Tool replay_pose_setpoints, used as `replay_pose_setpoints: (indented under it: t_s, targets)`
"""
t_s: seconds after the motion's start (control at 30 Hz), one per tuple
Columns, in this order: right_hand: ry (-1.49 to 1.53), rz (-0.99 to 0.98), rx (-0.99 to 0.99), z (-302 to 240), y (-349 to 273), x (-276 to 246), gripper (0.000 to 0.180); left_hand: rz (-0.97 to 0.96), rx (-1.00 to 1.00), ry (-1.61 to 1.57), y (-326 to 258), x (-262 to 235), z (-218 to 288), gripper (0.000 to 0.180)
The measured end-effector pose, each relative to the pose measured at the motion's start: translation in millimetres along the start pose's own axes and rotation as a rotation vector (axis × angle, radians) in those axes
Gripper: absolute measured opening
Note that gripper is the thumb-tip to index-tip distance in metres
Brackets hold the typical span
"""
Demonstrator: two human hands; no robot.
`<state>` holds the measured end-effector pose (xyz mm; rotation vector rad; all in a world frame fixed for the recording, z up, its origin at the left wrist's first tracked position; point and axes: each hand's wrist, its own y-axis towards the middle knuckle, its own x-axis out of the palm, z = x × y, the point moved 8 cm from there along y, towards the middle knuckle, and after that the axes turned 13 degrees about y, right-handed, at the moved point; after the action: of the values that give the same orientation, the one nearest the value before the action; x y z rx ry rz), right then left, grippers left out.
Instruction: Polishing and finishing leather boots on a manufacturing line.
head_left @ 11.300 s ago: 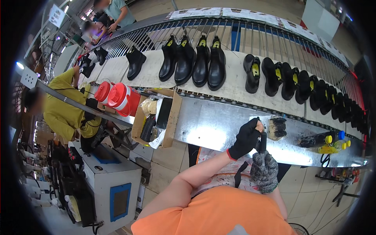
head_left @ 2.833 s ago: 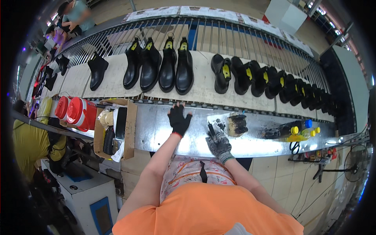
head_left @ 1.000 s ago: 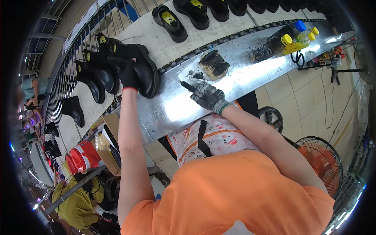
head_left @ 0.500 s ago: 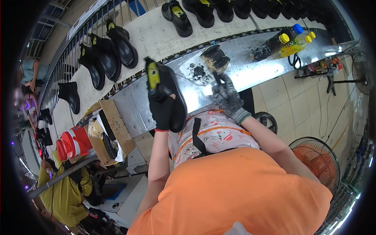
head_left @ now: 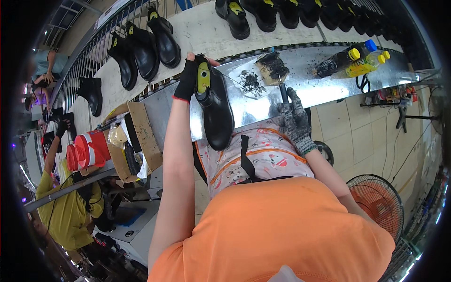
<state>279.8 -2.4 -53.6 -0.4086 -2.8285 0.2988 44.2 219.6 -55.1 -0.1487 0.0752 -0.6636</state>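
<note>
A black ankle boot [head_left: 218, 113] with a yellow-green insole hangs toe-down over the table's near edge. My left hand [head_left: 188, 79], in a black fingerless glove, is closed on the boot's upper end, with fingertips showing on both sides of it. In a grey knit glove, my right hand [head_left: 296, 120] grips a slim black-handled tool [head_left: 283, 92]. Its thin tip reaches a blackened sponge-like block [head_left: 271, 68] on the metal table. Beside the block, dark crumbs [head_left: 251, 83] lie on a white sheet.
Black boots stand along the pale conveyor [head_left: 202, 30] beyond the metal table [head_left: 300, 96]. Capped bottles [head_left: 336, 63] are at the right. On the left are a cardboard box [head_left: 143, 134] and red containers [head_left: 89, 150]. A fan [head_left: 376, 202] stands at right; a co-worker [head_left: 70, 211] is at lower left.
My left hand has shifted from the boot's side to its upper end, and the boot now hangs toe-down. The tool in my right hand now shows clearly, its tip at the block.
</note>
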Motion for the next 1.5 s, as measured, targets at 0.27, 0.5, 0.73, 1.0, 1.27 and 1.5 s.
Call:
replay_pose_setpoints:
  t_s: [0.27,0.5,0.73,1.0,1.27,1.5]
  targets:
    - [0.167,0.067,0.021,-1,2,7,0.062,0.096,0.132,0.005,-1,2,13,0.085]
    - [0.312,0.029,0.207,7,6,13,0.058,0.041,0.587,0.057,-49,-15,75,0.090]
    - [0.224,0.142,0.270,8,11,-3,0.025,-0.069,0.927,0.102,-98,31,150,0.087]
    - [-0.147,-0.435,0.127,-130,-11,59,0.045,-0.141,0.894,0.125,-103,61,165,0.081]
    - [-0.820,-0.752,-0.560,-179,-34,106,0.049,-0.189,0.883,0.162,-101,60,158,0.085]
    - [-0.841,-0.743,-0.496,-176,-31,113,0.042,-0.188,0.877,0.149,-102,60,160,0.091]
